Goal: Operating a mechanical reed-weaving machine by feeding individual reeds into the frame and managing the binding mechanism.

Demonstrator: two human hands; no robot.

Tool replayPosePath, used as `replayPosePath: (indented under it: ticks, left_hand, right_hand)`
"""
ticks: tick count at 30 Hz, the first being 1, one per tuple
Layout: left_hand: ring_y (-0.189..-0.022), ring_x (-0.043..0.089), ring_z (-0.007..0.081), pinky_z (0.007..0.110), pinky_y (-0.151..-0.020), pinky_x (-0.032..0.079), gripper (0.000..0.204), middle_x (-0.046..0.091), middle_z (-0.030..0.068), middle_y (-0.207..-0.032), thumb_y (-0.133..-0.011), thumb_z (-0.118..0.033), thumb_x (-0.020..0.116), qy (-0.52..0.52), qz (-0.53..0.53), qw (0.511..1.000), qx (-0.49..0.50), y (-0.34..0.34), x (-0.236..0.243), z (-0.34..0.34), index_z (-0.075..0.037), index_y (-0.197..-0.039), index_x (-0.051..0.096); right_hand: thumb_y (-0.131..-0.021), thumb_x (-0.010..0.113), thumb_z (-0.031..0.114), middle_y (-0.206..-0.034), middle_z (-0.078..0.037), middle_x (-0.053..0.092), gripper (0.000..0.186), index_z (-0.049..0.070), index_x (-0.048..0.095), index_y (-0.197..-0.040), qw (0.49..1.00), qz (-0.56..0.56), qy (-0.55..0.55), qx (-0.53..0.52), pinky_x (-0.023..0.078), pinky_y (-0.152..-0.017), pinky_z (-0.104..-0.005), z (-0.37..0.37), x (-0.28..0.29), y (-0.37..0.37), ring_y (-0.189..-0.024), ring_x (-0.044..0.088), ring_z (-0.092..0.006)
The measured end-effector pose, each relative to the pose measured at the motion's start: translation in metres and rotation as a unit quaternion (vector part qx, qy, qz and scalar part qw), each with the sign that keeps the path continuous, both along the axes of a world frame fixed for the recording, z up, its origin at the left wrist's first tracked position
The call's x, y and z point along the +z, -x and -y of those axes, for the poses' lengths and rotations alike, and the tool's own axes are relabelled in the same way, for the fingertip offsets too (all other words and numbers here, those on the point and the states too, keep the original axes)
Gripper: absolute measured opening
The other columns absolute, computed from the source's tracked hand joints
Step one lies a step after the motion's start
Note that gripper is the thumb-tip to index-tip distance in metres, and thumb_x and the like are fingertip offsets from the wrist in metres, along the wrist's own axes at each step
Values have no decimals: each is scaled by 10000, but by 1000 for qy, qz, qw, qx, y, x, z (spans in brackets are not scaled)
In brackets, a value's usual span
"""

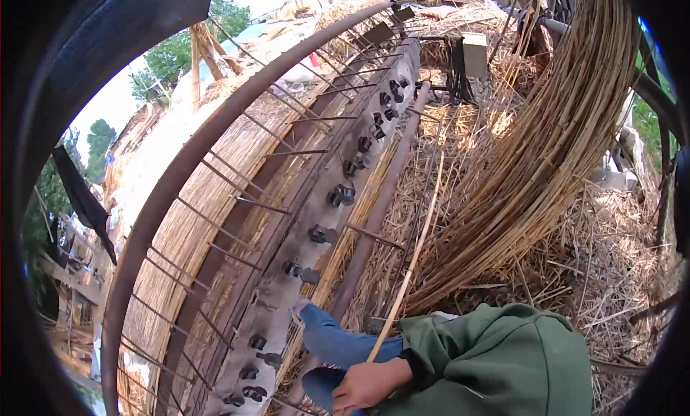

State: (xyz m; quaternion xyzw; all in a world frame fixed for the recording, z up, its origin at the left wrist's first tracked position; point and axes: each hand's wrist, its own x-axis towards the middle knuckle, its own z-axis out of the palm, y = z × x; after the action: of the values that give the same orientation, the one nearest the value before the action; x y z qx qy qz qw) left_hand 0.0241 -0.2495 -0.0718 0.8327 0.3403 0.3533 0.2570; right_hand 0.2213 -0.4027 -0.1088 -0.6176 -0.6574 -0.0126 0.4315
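Note:
My right hand (370, 384), at the end of a green sleeve (496, 358), is closed around a long thin reed stalk (413, 261). The stalk slants up and away from the fist, reaching past the middle of the view. Left of the hand runs a long metal frame (162, 215) with thin cross rods and a pale grey beam (295, 250). Along that beam sits a row of small black fittings (323, 234), whose exact kind I cannot make out. My left hand is out of view.
A thick bundle of reeds (539, 150) leans at the right. Loose straw (611, 250) covers the ground there. A rusty pipe (370, 236) runs alongside the beam, near my blue-clad leg (334, 337). Laid reeds (215, 207) show beneath the cross rods.

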Motion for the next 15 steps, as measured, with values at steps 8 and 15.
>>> replayPosePath:
  ticks: [8, 15]
  left_hand:
    - [-654, 469, 168, 283, -569, 419, 244, 518, 89, -724, -910, -187, 423, 235, 146, 957, 87, -18, 18, 13, 11, -840, 547]
    - [-733, 468, 162, 269, -673, 401, 339, 502, 66, -796, -911, -296, 378, 397, 320, 858, 67, -20, 20, -4, 6, -895, 531]
  right_hand:
    - [-803, 559, 266, -799, -65, 577, 166, 105, 539, -838, 998, 17, 54, 16, 471, -543, -371, -8, 2, -12, -657, 589, -257]
    - [-810, 548, 295, -702, -80, 531, 201, 100, 499, -820, 999, -38, 25, 13, 439, -500, -407, -17, -12, -18, -619, 555, -309]
